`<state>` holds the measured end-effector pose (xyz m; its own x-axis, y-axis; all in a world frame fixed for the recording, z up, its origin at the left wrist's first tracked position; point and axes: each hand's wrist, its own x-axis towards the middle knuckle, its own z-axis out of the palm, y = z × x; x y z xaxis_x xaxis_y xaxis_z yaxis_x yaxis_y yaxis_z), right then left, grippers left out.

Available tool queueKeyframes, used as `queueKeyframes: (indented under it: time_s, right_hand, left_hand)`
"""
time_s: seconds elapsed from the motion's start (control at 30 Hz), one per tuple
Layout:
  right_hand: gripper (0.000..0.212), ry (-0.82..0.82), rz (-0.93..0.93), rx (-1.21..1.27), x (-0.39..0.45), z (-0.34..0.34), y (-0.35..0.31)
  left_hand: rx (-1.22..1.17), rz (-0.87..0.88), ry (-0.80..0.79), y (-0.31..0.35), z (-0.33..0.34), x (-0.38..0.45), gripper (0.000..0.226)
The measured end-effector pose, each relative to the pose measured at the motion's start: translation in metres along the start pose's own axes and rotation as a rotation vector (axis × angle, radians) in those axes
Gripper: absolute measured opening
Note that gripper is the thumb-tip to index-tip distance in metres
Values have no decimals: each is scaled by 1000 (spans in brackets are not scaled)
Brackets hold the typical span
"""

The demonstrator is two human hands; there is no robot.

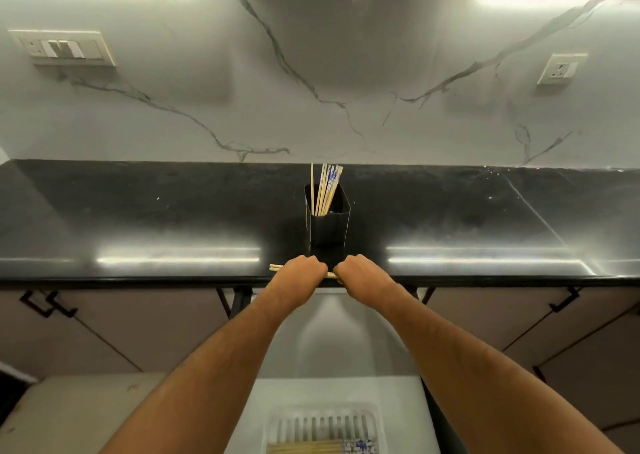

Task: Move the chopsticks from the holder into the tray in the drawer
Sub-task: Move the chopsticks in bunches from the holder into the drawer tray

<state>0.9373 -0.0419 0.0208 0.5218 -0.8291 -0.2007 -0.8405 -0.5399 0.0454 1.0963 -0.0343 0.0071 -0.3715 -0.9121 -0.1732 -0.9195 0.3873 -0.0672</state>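
Note:
A black square holder (pixel 327 225) stands on the dark counter with several wooden chopsticks (pixel 325 190) upright in it, some with blue-patterned tops. Just in front of it, at the counter's front edge, my left hand (pixel 300 269) and my right hand (pixel 360 270) both grip a small bunch of chopsticks (pixel 276 267) held level; its ends stick out left of my left hand. Below, in the open drawer, a white slotted tray (pixel 323 426) holds several chopsticks (pixel 304 448) lying flat at the frame's bottom edge.
The black counter (pixel 138 225) runs the full width under a white marble backsplash with switch plates left (pixel 65 48) and right (pixel 561 69). The open white drawer (pixel 398 401) juts out below between my forearms. Cabinet doors with dark handles flank it.

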Motion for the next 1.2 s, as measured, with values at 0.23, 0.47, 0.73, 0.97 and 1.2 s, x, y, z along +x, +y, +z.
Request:
queueKeyframes:
  time_s: [0.23, 0.47, 0.73, 0.97, 1.2]
  right_hand:
    - [13, -29, 5, -4, -57, 73, -4]
    - [9, -44, -19, 47, -100, 129, -29]
    - [15, -159, -90, 13, -125, 180, -69]
    - [15, -187, -121, -23, -130, 215, -79]
    - [15, -189, -110, 18, -124, 245, -86]
  left_hand:
    - [17, -10, -24, 51, 53, -52, 19]
    - [30, 57, -34, 78, 101, -103, 16]
    - [-87, 48, -140, 91, 170, -155, 17]
    - [-169, 5, -140, 96, 207, -162, 19]
    - [-175, -7, -140, 97, 242, -158, 26]
